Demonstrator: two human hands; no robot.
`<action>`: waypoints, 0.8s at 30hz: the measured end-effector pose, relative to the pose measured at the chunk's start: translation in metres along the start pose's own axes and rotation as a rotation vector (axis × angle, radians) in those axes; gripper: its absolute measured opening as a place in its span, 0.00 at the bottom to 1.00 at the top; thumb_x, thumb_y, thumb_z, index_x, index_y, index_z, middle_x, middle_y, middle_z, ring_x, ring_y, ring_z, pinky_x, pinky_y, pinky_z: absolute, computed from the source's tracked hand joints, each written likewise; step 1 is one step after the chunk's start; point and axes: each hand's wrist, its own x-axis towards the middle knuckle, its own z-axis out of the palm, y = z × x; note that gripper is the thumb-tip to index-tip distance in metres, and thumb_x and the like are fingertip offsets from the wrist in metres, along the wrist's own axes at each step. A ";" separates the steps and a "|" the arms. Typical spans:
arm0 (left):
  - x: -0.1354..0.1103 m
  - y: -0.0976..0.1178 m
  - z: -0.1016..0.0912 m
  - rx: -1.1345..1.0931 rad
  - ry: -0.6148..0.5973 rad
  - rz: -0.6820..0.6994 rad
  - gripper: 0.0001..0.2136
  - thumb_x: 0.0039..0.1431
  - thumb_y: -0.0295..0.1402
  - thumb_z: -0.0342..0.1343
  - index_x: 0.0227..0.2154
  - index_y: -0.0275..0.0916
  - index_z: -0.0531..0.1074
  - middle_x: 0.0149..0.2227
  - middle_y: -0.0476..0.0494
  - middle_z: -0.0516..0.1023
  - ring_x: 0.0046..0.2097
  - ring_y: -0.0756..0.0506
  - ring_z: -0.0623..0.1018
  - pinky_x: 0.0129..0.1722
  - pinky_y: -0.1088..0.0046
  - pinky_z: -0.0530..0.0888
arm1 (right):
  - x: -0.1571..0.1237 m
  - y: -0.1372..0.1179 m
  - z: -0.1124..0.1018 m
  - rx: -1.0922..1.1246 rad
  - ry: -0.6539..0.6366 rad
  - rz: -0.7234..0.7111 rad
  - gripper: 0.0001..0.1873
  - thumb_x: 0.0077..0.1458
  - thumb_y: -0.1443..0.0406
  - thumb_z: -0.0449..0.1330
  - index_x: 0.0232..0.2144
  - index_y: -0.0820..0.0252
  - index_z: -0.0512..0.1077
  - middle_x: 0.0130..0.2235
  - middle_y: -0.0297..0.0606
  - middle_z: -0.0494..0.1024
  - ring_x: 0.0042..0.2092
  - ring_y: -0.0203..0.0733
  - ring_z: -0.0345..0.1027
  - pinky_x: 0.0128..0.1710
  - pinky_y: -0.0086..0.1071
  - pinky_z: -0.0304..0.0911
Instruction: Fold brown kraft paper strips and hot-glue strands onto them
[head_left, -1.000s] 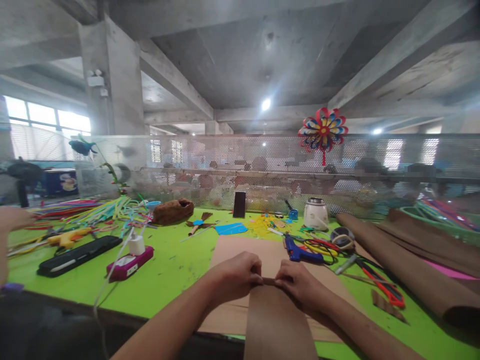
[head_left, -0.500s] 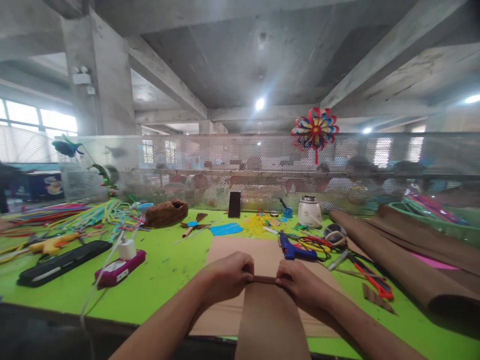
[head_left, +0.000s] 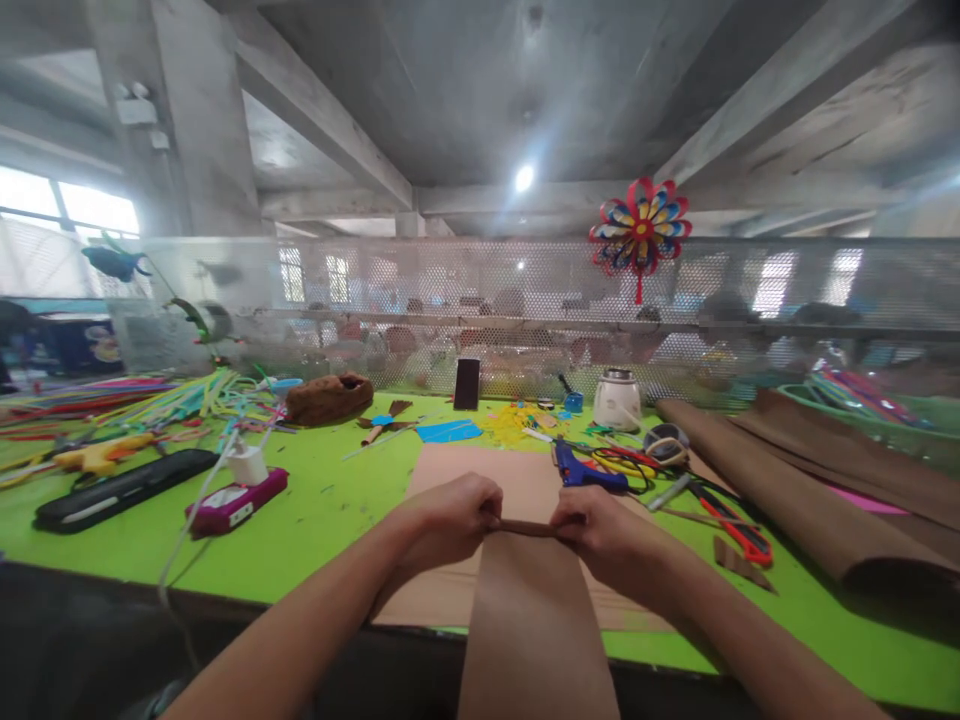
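Note:
A long strip of brown paper (head_left: 534,620) runs from the bench toward me and over its front edge. Its far end is rolled or folded into a narrow band. My left hand (head_left: 463,508) pinches the left end of that band, and my right hand (head_left: 592,520) pinches the right end. Both hands are closed, with thumbs and fingertips pressed on the paper. Underneath lies a light brown sheet (head_left: 427,590) on the green tabletop. Just beyond my right hand rests a blue glue gun (head_left: 589,472).
Right of my hands lie a red utility knife (head_left: 739,525), tape roll (head_left: 666,444) and large brown paper roll (head_left: 795,500). Leftward are a purple power strip (head_left: 238,500), black case (head_left: 124,490) and yellow glue gun (head_left: 105,455). A phone (head_left: 466,384) stands before the mesh partition (head_left: 420,290).
The whole view has tilted slightly, so the bench and hands appear higher. Both hands keep their pinch on the brown paper's folded end, and the paper looks much the same.

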 end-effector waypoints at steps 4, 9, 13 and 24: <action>0.003 0.003 -0.002 -0.015 -0.004 0.032 0.07 0.48 0.32 0.51 0.29 0.36 0.72 0.26 0.49 0.71 0.28 0.51 0.67 0.25 0.78 0.60 | -0.001 -0.012 -0.009 -0.059 -0.032 0.048 0.09 0.50 0.70 0.55 0.25 0.61 0.76 0.26 0.35 0.75 0.27 0.34 0.64 0.26 0.27 0.53; 0.008 0.002 0.000 -0.064 0.011 0.077 0.08 0.51 0.34 0.51 0.30 0.36 0.71 0.29 0.47 0.72 0.30 0.51 0.68 0.28 0.77 0.62 | 0.000 -0.011 -0.011 -0.004 -0.010 0.103 0.07 0.49 0.68 0.57 0.25 0.62 0.75 0.25 0.34 0.74 0.26 0.34 0.62 0.24 0.27 0.52; 0.007 0.002 0.001 -0.178 0.004 0.070 0.09 0.53 0.34 0.49 0.32 0.36 0.71 0.31 0.47 0.73 0.32 0.50 0.69 0.31 0.77 0.63 | 0.001 -0.002 -0.004 0.304 -0.022 0.199 0.08 0.47 0.64 0.58 0.27 0.64 0.75 0.27 0.37 0.74 0.28 0.36 0.63 0.25 0.27 0.54; 0.012 -0.002 -0.001 -0.351 -0.082 0.131 0.09 0.53 0.36 0.50 0.29 0.34 0.70 0.28 0.48 0.71 0.30 0.51 0.67 0.32 0.76 0.64 | 0.000 0.003 0.001 0.793 -0.150 0.383 0.12 0.44 0.60 0.63 0.29 0.63 0.73 0.23 0.32 0.68 0.24 0.32 0.56 0.22 0.27 0.51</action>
